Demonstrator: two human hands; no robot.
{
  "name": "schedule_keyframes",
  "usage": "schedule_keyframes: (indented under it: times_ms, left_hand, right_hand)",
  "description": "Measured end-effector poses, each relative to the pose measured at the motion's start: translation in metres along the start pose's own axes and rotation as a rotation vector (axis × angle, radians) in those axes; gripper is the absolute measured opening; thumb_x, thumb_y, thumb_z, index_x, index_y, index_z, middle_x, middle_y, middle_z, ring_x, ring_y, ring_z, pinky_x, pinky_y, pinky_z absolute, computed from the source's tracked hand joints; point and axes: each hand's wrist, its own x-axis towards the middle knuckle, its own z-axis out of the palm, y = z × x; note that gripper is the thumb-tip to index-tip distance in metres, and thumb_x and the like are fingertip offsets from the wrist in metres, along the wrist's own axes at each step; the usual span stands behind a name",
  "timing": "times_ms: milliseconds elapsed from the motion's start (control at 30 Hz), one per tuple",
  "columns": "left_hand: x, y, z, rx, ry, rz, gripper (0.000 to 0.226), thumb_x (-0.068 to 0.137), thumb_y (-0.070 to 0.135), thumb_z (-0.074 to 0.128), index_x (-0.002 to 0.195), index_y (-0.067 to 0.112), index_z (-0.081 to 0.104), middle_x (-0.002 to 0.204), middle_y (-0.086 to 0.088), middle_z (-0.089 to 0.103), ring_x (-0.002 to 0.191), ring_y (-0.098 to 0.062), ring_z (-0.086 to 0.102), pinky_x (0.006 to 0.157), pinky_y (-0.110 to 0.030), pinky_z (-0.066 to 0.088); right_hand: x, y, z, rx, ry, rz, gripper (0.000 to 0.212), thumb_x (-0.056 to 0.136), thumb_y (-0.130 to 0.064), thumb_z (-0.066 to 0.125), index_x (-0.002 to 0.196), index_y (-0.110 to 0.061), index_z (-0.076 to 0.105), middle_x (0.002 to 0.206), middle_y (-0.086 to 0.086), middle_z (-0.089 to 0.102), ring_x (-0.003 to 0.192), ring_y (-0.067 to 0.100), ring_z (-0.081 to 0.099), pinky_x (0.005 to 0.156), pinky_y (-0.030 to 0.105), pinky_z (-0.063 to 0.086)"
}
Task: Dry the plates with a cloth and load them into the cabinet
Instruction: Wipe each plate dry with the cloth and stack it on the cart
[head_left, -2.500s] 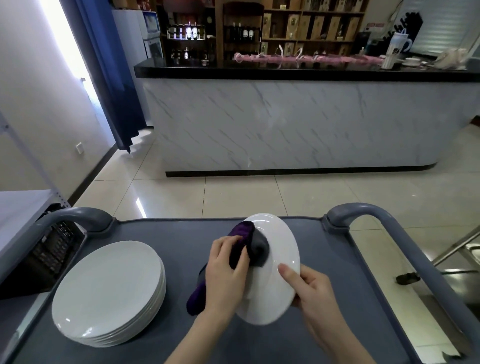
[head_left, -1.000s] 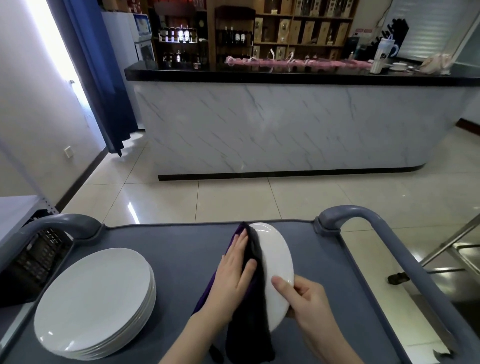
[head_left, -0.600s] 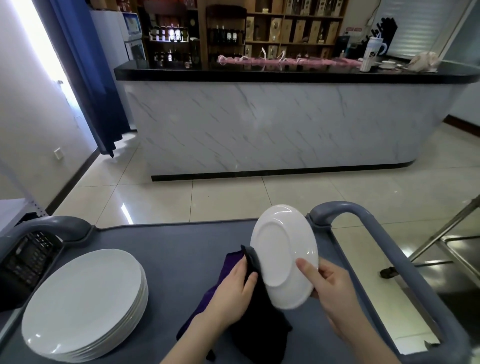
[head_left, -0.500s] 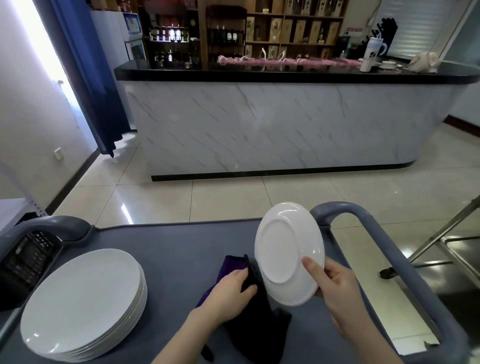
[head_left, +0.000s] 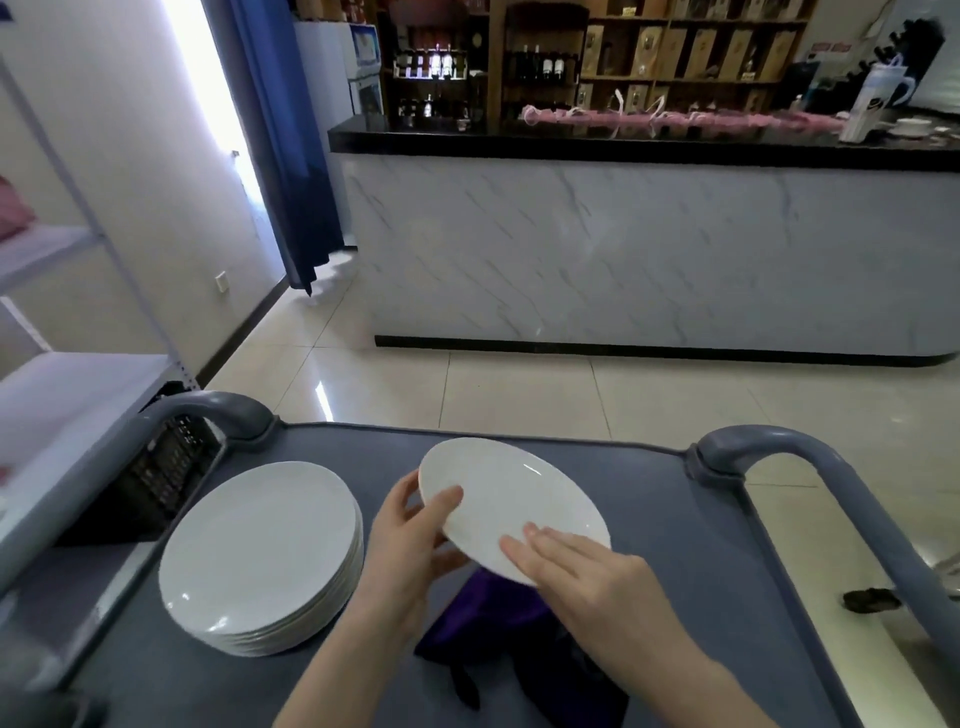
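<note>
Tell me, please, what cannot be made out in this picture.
Head view:
- Cloth: partly hidden behind the plate.
- Left hand: fingertips hidden under the plate.
- Stack of plates: rims too fine to count.
- Shelf unit: cut off by left edge.

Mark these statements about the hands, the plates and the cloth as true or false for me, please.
1. The left hand and right hand both touch the plate. True.
2. The cloth lies on the cart. True.
3. The left hand holds the cloth. False: it grips the plate's rim, thumb on top.
4. The stack sits to the plate's left. True.
5. The plate rests on the stack. False: it is held apart from the stack, over the cart and the cloth.
</note>
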Motion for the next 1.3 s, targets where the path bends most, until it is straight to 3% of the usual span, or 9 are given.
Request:
schedule_keyframes:
  times_ms: [133, 233, 400, 533, 667, 833, 933, 1100, 1300]
  left_hand:
    - [0.0, 0.0, -0.044, -0.032, 0.138, 0.057, 0.024, 0.096, 0.007, 0.054, 0.116, 0.015, 0.065, 0.105, -0.012, 0.071, 0.078, -0.021, 0.07, 0.054, -0.031, 0.054]
    - [0.003, 0.003, -0.084, -0.071, 0.226, 0.086, 0.027, 0.096, 0.007, 0.052, 0.115, 0.019, 0.067, 0.099, -0.009, 0.074, 0.069, -0.015, 0.07, 0.051, -0.029, 0.053]
    - [0.006, 0.012, -0.148, -0.089, 0.284, 0.089, 0.033, 0.097, 0.009, 0.052, 0.122, 0.028, 0.064, 0.108, -0.001, 0.074, 0.092, -0.023, 0.072, 0.059, -0.035, 0.057]
    - [0.008, 0.015, -0.183, -0.046, 0.343, 0.144, 0.034, 0.096, 0.01, 0.055, 0.119, 0.033, 0.065, 0.111, -0.002, 0.074, 0.094, -0.022, 0.072, 0.064, -0.033, 0.058]
    - [0.018, 0.016, -0.209, 0.241, 0.451, 0.198, 0.042, 0.089, 0.02, 0.057, 0.123, 0.042, 0.052, 0.121, -0.001, 0.064, 0.108, -0.024, 0.062, 0.089, -0.044, 0.054]
    - [0.033, 0.019, -0.232, 0.579, 0.511, 0.225, 0.052, 0.09, 0.018, 0.058, 0.135, 0.038, 0.043, 0.123, 0.008, 0.057, 0.112, -0.021, 0.054, 0.093, -0.04, 0.045]
    - [0.041, 0.017, -0.244, 0.719, 0.546, 0.244, 0.053, 0.092, 0.013, 0.057, 0.141, 0.025, 0.043, 0.133, -0.002, 0.052, 0.122, -0.025, 0.047, 0.106, -0.049, 0.039]
    - [0.047, 0.008, -0.257, 0.656, 0.474, 0.202, 0.052, 0.095, 0.014, 0.053, 0.143, 0.026, 0.036, 0.151, -0.008, 0.038, 0.139, -0.03, 0.035, 0.112, -0.054, 0.033]
    - [0.051, 0.002, -0.262, 0.588, 0.416, 0.228, 0.056, 0.099, 0.014, 0.048, 0.149, 0.029, 0.027, 0.16, 0.006, 0.026, 0.149, -0.021, 0.02, 0.117, -0.051, 0.027]
  right_hand:
    - [0.033, -0.018, 0.016, 0.219, -0.164, 0.004, 0.044, 0.078, -0.032, 0.078, 0.121, -0.029, 0.071, 0.126, -0.004, 0.069, 0.116, 0.015, 0.066, 0.092, 0.032, 0.056]
    - [0.054, -0.023, 0.03, 0.616, -0.445, 0.282, 0.063, 0.085, -0.058, 0.065, 0.141, -0.05, 0.039, 0.156, -0.027, 0.022, 0.147, -0.005, 0.012, 0.121, 0.026, 0.013]
    - [0.097, -0.043, 0.072, 0.856, -0.276, 0.775, 0.062, 0.092, -0.031, 0.068, 0.147, -0.035, 0.041, 0.141, -0.015, 0.044, 0.122, 0.001, 0.046, 0.102, 0.024, 0.038]
    - [0.124, -0.067, 0.104, 0.961, -0.312, 0.902, 0.045, 0.088, -0.009, 0.066, 0.119, -0.041, 0.059, 0.117, -0.009, 0.066, 0.101, 0.005, 0.062, 0.089, 0.029, 0.052]
    - [0.138, -0.088, 0.129, 0.977, -0.34, 0.957, 0.05, 0.084, 0.001, 0.062, 0.124, -0.028, 0.065, 0.104, -0.017, 0.068, 0.096, 0.006, 0.065, 0.085, 0.032, 0.055]
    - [0.149, -0.11, 0.152, 0.904, -0.334, 0.967, 0.054, 0.078, 0.001, 0.063, 0.103, -0.047, 0.063, 0.099, -0.011, 0.066, 0.091, 0.016, 0.066, 0.086, 0.039, 0.055]
    - [0.153, -0.117, 0.163, 0.871, -0.321, 0.981, 0.052, 0.079, -0.002, 0.064, 0.12, -0.034, 0.066, 0.102, -0.009, 0.062, 0.091, 0.012, 0.064, 0.086, 0.034, 0.052]
    - [0.157, -0.127, 0.173, 0.826, -0.273, 1.002, 0.052, 0.082, -0.002, 0.062, 0.126, -0.03, 0.063, 0.102, -0.009, 0.06, 0.095, 0.011, 0.061, 0.084, 0.026, 0.047]
    - [0.157, -0.131, 0.176, 0.684, -0.28, 0.97, 0.056, 0.083, 0.0, 0.062, 0.132, -0.027, 0.062, 0.101, -0.004, 0.064, 0.098, 0.024, 0.059, 0.094, 0.039, 0.049]
